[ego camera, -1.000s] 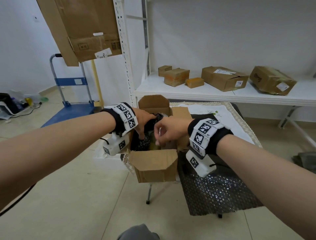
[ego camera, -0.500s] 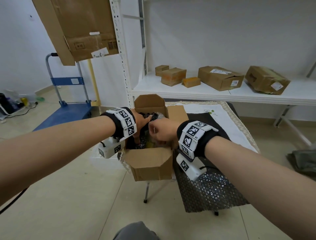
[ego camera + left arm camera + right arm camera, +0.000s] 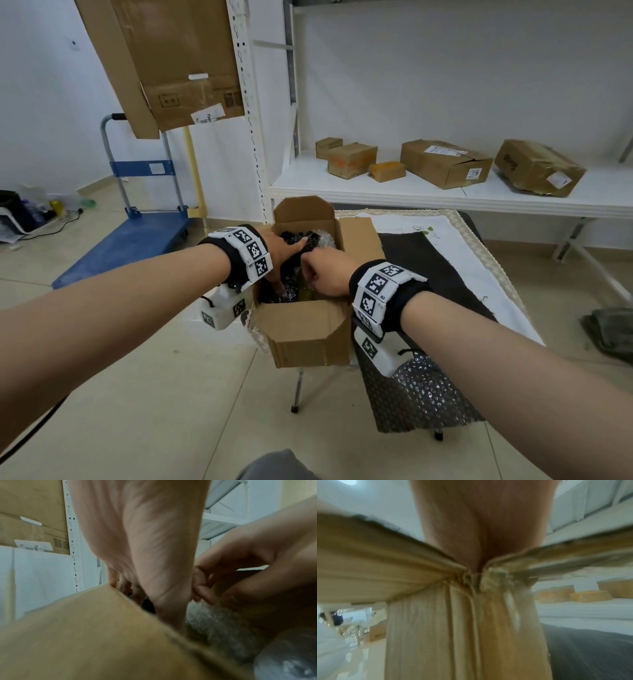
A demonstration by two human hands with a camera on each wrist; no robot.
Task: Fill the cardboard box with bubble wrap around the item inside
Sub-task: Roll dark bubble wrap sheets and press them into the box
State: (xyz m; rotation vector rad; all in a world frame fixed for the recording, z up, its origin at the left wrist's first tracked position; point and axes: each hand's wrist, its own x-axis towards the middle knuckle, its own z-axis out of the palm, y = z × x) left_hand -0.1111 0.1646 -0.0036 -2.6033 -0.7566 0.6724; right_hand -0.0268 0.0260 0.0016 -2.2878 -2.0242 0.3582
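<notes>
**Both hands down in the box**

Since 1 s ago both hands sit a bit deeper in the cardboard box (image 3: 308, 329), centre of head view. Left hand (image 3: 286, 253): fingers straight, pushing dark bubble wrap (image 3: 301, 240) down at box's left side. Right hand (image 3: 325, 274): fingers curled, pinching wrap per left wrist cam. Yellowish item (image 3: 306, 293) shows btwn hands, inside box. More wrap sheet (image 3: 421, 394) hangs off table (image 3: 479, 240), lower right.
</notes>
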